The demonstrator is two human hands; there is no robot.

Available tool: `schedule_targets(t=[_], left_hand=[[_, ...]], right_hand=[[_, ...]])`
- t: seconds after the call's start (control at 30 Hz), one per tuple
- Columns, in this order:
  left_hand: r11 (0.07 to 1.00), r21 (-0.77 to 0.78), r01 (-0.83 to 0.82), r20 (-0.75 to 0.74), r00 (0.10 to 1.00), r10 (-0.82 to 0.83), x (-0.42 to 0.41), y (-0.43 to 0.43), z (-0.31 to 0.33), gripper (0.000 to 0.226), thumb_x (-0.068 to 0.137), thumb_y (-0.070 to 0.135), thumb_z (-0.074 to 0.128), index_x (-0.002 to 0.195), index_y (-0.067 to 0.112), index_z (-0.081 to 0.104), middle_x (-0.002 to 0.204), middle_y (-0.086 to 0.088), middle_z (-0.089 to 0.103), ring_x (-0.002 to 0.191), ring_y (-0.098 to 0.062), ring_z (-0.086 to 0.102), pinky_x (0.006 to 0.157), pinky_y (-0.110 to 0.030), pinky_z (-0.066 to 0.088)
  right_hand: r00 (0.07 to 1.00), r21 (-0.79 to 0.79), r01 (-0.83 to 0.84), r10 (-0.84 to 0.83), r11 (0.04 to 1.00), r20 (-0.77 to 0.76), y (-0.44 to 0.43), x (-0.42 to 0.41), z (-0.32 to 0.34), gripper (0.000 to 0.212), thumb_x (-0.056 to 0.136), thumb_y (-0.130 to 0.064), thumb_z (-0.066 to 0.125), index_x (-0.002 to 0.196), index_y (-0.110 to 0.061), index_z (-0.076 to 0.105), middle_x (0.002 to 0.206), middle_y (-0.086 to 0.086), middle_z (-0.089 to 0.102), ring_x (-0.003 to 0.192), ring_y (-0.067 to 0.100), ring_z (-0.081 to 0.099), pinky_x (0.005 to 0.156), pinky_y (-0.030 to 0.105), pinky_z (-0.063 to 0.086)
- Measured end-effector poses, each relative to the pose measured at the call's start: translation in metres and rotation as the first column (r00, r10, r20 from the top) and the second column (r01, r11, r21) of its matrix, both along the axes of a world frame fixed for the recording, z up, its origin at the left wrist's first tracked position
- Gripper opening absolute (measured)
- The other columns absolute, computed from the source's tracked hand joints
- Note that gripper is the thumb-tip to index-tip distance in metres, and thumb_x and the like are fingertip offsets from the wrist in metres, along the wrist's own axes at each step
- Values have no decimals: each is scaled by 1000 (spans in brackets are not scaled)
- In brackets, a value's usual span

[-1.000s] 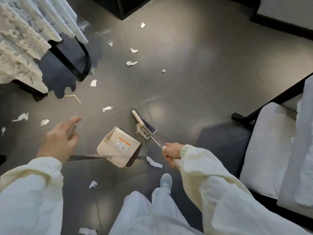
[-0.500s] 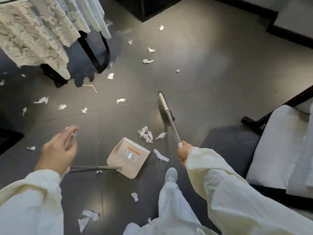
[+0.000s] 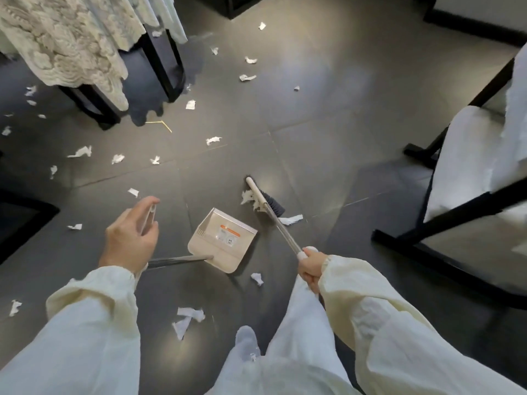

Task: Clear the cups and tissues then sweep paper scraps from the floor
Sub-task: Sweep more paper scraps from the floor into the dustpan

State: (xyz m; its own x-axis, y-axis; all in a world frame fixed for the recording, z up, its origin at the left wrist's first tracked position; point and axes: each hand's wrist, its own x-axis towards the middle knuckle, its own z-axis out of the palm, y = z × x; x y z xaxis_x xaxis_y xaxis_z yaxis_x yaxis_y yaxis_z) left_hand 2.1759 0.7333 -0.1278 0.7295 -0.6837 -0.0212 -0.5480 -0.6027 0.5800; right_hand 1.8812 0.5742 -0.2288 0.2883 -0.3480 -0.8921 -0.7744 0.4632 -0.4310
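Observation:
My left hand (image 3: 131,238) grips the top of the long handle of a beige dustpan (image 3: 224,240), which stands on the dark floor at centre. My right hand (image 3: 309,265) grips the metal handle of a broom (image 3: 263,199), whose head lies just beyond the pan's far right corner. A clump of white paper scraps (image 3: 249,199) sits against the broom head's left side. One strip (image 3: 291,220) lies to the right of the broom handle. More scraps (image 3: 188,319) lie scattered near my feet and across the far floor (image 3: 247,77).
A table with a lace cloth (image 3: 65,44) and black legs (image 3: 168,67) stands at the far left. A white cushioned chair with a black frame (image 3: 467,172) is at the right. A thin yellow stick (image 3: 162,124) lies by the table. My foot (image 3: 247,342) is below the pan.
The broom head swung out away from the pan, then came back toward it, pushing the clump of scraps close to the pan's mouth. My left hand and the dustpan stayed in place.

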Motion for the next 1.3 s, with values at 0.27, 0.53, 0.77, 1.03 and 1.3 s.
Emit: schedule_targets(t=[0.27,0.53,0.77,1.03,1.3], left_hand=[[996,38,76,32,997,-77,-18,58,9,44,85,4,59,114,37,54,92,-5,60,85,-28,55,78,-34,40],[999,50,2,52,999,-5,-42,115,14,42,86,5,59,112,36,56,93,-4,60,85,-27,54,80,-38,41],[997,81,-11,-8,1000,12,-40,160,14,41,87,8,57,110,42,54,94,1,59,86,-21,52,74,-31,40],[992,30,126,-54,991,-125,2,226,5,42,86,5,58,109,40,56,97,4,61,91,-19,56,83,-29,39],[976,-36,216,-100,971,-219,54,321,11,43,86,6,57,109,42,55,99,2,62,95,-21,60,88,-32,45]], right_hand=[[989,-57,138,-141,989,-44,51,-36,57,63,89,-1,39,146,-26,30,49,5,45,38,16,38,40,19,33],[992,-208,51,-72,977,-99,60,-53,29,40,90,4,37,130,-3,40,81,8,41,59,17,37,50,22,35],[950,-62,-238,219,969,-223,159,-35,22,63,86,-1,42,146,-9,25,132,17,49,98,33,55,66,30,44],[945,159,322,-327,933,6,245,3,43,44,90,5,37,127,-20,42,64,2,37,37,4,40,32,12,30],[804,-15,594,-593,804,35,359,41,78,59,87,8,36,131,-31,41,47,2,39,35,11,30,37,11,27]])
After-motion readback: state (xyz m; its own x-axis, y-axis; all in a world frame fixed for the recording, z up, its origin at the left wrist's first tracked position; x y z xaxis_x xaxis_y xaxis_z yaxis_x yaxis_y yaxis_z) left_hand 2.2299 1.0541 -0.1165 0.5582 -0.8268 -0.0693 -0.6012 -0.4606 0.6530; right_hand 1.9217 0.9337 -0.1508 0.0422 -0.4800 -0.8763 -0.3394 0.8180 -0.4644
